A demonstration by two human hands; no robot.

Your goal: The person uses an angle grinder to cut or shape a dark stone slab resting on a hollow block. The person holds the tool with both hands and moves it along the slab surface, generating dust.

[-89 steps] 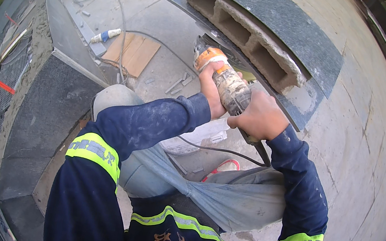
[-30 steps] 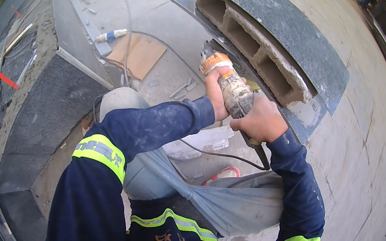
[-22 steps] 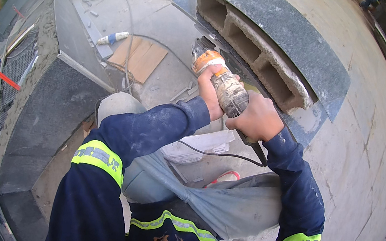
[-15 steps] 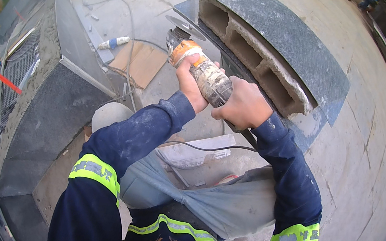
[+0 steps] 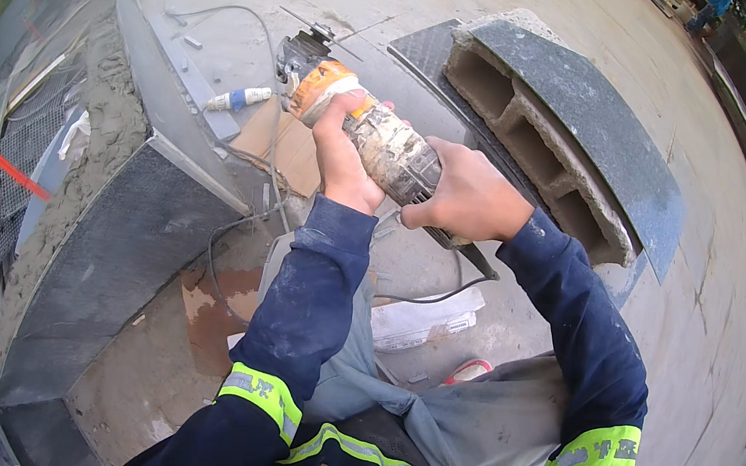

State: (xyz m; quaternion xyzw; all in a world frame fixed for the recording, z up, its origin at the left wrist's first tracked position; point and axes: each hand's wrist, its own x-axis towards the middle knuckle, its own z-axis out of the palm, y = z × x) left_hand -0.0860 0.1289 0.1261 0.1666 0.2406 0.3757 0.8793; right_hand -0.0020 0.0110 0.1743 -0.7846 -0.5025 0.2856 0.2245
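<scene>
slantwise, angle grinder [image 5: 389, 146], left fingers [image 5: 347, 104] gripping near its orange collar [image 5: 317, 83], right fingers [image 5: 416, 213] clasping its dark rear [image 5: 418, 178]

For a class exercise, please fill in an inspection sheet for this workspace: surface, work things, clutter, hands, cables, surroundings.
Surface: grey concrete floor, cracked.
Work things: angle grinder, its disc nearly edge-on to the camera; hollow block between an upper dark slab and a lower one.
Clutter: brown board, white packaging, small offcuts.
Hands: left hand grips the grinder nearer its head, right hand its rear.
Cables: black cord below the grinder; blue-and-white connector beyond the board.
Surroundings: mortar-topped slabs at left; person far upper right.
</scene>
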